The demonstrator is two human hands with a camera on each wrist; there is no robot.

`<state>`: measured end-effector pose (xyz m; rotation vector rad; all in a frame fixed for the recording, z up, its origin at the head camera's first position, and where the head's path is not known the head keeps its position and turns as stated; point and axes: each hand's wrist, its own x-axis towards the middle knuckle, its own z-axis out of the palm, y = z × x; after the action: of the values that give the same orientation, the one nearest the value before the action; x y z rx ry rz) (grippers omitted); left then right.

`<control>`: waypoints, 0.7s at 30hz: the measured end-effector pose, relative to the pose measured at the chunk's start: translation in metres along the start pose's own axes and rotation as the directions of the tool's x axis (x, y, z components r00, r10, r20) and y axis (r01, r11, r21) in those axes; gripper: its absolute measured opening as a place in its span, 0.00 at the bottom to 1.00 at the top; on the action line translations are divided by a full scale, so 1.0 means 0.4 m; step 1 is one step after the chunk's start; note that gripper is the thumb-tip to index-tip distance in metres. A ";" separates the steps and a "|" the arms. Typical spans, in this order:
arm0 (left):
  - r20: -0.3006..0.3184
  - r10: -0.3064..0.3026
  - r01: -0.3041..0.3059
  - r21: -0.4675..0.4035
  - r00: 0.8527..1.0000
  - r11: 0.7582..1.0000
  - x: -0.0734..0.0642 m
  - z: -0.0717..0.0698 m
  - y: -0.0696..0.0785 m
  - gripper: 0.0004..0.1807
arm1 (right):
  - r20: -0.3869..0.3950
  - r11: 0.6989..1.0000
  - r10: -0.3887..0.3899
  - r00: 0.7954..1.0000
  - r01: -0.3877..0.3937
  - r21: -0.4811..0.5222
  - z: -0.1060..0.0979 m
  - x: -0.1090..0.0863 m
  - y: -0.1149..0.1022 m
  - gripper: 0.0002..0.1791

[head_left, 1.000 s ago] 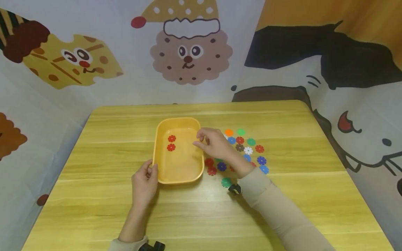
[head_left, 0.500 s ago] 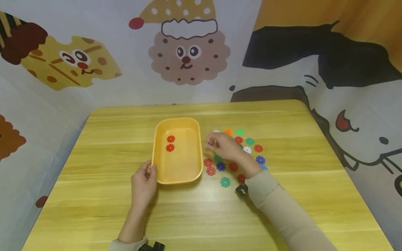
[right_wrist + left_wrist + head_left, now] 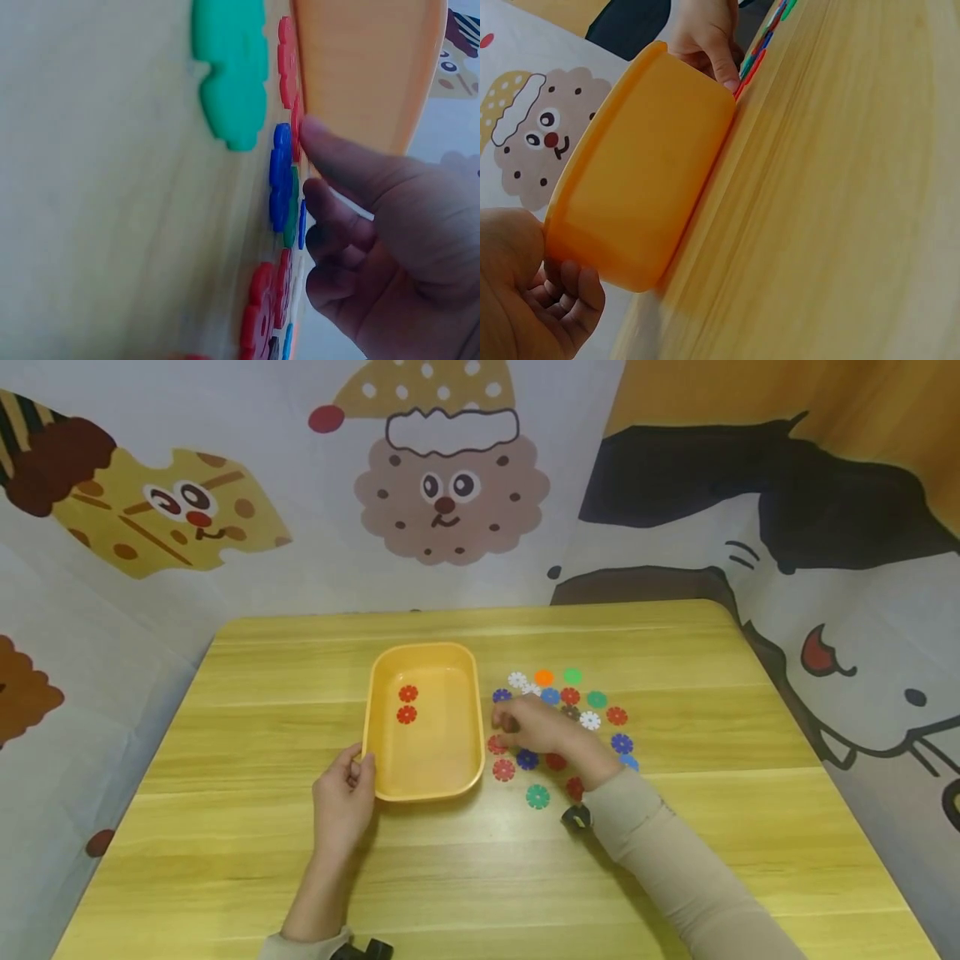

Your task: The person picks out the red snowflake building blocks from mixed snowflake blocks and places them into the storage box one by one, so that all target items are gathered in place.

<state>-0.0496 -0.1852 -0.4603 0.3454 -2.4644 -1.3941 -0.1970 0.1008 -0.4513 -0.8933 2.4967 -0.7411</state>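
A yellow-orange plastic tray [image 3: 431,777] stands on the table, with two red snowflake discs [image 3: 407,704] lying inside on its left. My left hand [image 3: 345,793] holds the tray's near left side, thumb at the rim and fingers bent against the outer wall. To the right of the tray, my right hand [image 3: 536,724] is low over the scattered discs. Its thumb tip is right at a red disc [image 3: 296,127] beside the tray wall. The other fingers are bent, with a gap between them and the thumb, and nothing shows held there.
Several discs in mixed colours lie right of the tray, among them a green one [image 3: 537,797], an orange one [image 3: 543,677] and a white one [image 3: 590,721]. The wooden table [image 3: 247,710] backs onto a cartoon-printed cloth [image 3: 285,552].
My right hand has moved from over the tray's right rim to the discs on the right, then down toward a red one. The left hand and tray stay in place.
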 end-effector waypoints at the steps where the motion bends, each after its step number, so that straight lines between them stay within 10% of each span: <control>1: 0.000 0.003 -0.003 0.001 1.000 1.000 0.000 0.000 -0.001 0.18 | -0.011 1.000 -0.002 1.000 0.001 -0.004 0.000 0.000 0.002 0.11; 21: -0.004 -0.018 0.018 0.008 1.000 1.000 -0.001 0.001 0.001 0.17 | 0.053 0.998 0.053 0.997 -0.054 0.019 -0.005 0.005 0.000 0.14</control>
<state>-0.0494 -0.1843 -0.4602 0.3718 -2.4703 -1.3899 -0.1994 0.1002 -0.4503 -0.8252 2.4529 -0.7160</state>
